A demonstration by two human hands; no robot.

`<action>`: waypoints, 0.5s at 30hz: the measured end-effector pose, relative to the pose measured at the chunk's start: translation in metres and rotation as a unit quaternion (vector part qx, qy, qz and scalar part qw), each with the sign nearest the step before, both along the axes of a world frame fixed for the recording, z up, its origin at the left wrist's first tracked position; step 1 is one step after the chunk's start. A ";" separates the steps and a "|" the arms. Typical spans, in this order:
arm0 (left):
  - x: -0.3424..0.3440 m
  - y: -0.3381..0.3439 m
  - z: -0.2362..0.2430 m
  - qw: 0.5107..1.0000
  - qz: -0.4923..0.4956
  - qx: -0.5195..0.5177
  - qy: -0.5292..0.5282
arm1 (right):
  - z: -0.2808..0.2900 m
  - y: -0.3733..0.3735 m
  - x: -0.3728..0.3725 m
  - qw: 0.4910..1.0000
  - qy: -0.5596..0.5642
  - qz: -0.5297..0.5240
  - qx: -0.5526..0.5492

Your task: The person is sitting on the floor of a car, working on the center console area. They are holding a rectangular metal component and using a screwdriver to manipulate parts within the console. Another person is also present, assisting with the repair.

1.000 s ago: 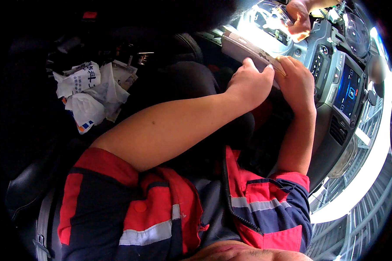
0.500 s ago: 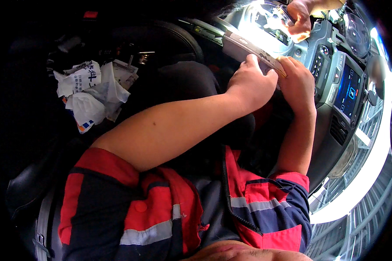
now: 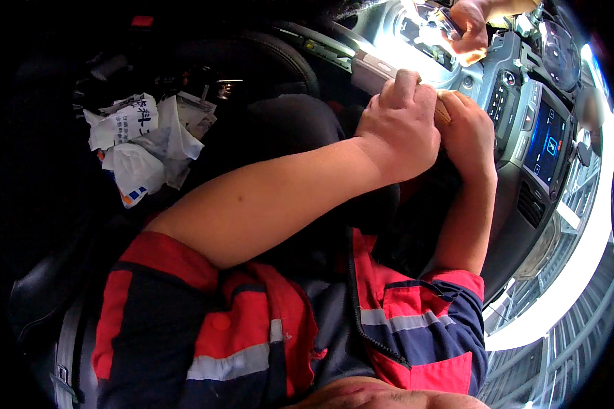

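Observation:
A long pale grey trim piece (image 3: 375,68) with holes lies slanting beside the bright centre console. My left hand (image 3: 399,126) is closed over its lower part, fingers curled, hiding much of it. Just to its right, my right hand (image 3: 467,129) is closed on the piece's near end, where a tan edge shows between finger and thumb. My forearms reach up from red and dark blue sleeves.
A co-worker's hand (image 3: 471,37) holds a small object at the top right. The dashboard carries a lit screen (image 3: 546,140) and air vent (image 3: 530,204). Crumpled white paper (image 3: 143,150) lies left on the dark interior. A black seat edge (image 3: 290,68) curves behind my hands.
My left hand has moved up along the grey piece and turned, its fingers now curled over it. The piece has shifted slightly rightward. My right hand has barely moved.

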State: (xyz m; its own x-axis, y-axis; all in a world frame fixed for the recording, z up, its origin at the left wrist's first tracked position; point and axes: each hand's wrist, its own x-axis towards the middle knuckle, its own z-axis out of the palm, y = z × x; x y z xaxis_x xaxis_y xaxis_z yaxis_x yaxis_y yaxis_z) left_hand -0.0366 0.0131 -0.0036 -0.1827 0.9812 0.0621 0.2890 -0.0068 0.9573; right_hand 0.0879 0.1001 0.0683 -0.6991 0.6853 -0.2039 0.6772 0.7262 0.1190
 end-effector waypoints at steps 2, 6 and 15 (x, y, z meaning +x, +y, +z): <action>-0.005 0.003 -0.002 0.999 -0.020 0.014 0.047 | 0.001 0.000 0.000 1.000 0.001 0.013 0.000; -0.019 0.018 0.000 0.979 -0.121 -0.089 0.139 | 0.001 -0.001 0.000 0.999 0.010 0.051 -0.001; -0.027 0.016 -0.006 0.983 -0.119 -0.045 0.136 | -0.003 -0.005 -0.008 0.997 0.051 0.062 0.020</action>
State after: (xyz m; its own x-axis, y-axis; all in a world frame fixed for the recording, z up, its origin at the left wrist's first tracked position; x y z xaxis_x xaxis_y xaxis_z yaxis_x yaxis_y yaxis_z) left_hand -0.0638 0.0289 -0.0097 0.0630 0.9979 -0.0122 0.5342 -0.0234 0.8450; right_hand 0.0803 0.0951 0.0657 -0.7945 0.5986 -0.1024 0.5926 0.8010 0.0846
